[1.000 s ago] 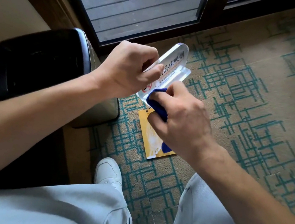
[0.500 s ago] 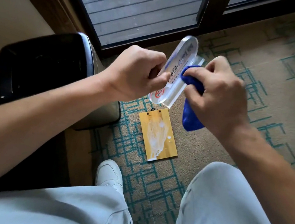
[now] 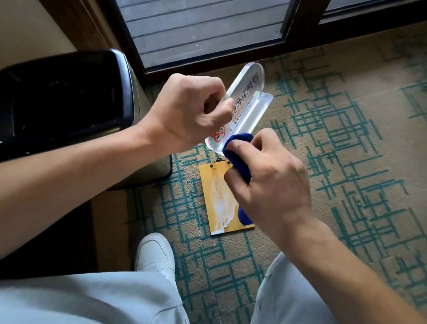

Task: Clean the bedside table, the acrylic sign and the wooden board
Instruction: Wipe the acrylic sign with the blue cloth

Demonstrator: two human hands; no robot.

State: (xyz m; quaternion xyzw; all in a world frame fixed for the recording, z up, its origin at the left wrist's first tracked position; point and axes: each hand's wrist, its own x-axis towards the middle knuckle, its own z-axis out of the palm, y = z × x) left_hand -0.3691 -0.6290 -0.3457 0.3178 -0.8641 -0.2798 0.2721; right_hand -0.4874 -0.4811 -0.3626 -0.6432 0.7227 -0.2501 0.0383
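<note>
The carpet [image 3: 351, 177], tan with a teal line pattern, covers the floor up to a dark-framed glass door [image 3: 202, 19] at the far side. A black-lidded bin [image 3: 62, 96] stands at the left, against the wall. The person's grey-trousered legs [image 3: 304, 313] fill the near edge, with a white shoe [image 3: 155, 253] between them. The wooden board [image 3: 218, 202] lies flat on the carpet, below the hands, with a whitish smear on its face. The left hand [image 3: 186, 110] grips the acrylic sign [image 3: 242, 106], held in the air and tilted, by its left edge. The right hand [image 3: 271, 179] clutches a blue cloth [image 3: 236, 148], bunched in curled fingers and pressed against the near end of the sign.
</note>
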